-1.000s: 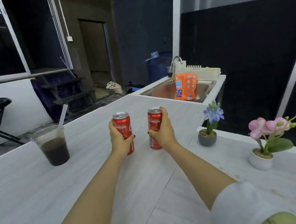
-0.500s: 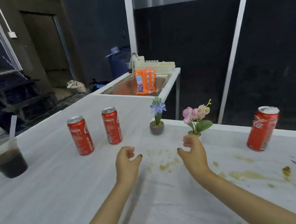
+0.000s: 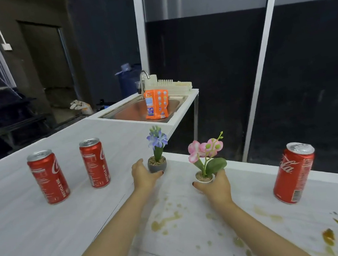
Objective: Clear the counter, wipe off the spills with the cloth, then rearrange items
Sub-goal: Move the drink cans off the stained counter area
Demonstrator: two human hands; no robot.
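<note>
Both hands reach forward over the white tabletop (image 3: 28, 243) in the middle of the frame. The left hand (image 3: 143, 177) is curled around the near side of a small grey pot (image 3: 157, 165) holding a blue flower (image 3: 157, 140), its fingers touching the pot's wall. The right hand (image 3: 215, 186) wraps a small white pot (image 3: 204, 179) from below and behind, gripping it; a pink flower (image 3: 204, 150) with green leaves rises out of this pot. Whether either pot is lifted off the surface cannot be told.

At the left of the frame two red cans (image 3: 48, 177) (image 3: 95, 163) stand upright near each other, well apart from the hands. A third red can (image 3: 294, 172) stands upright at the right of the frame, near the far edge of the tabletop. Brown-yellow spills (image 3: 165, 221) spot the surface in the lower middle and lower right of the frame, between and beyond the two forearms, with a darker blot (image 3: 328, 236) at the lower right.

In the upper middle of the frame a metal sink (image 3: 133, 109) is set at the end of the tabletop, with an orange pouch (image 3: 156, 104) standing in it, a tap (image 3: 143, 77) behind and a pale dish rack (image 3: 171, 85) beside the tap
</note>
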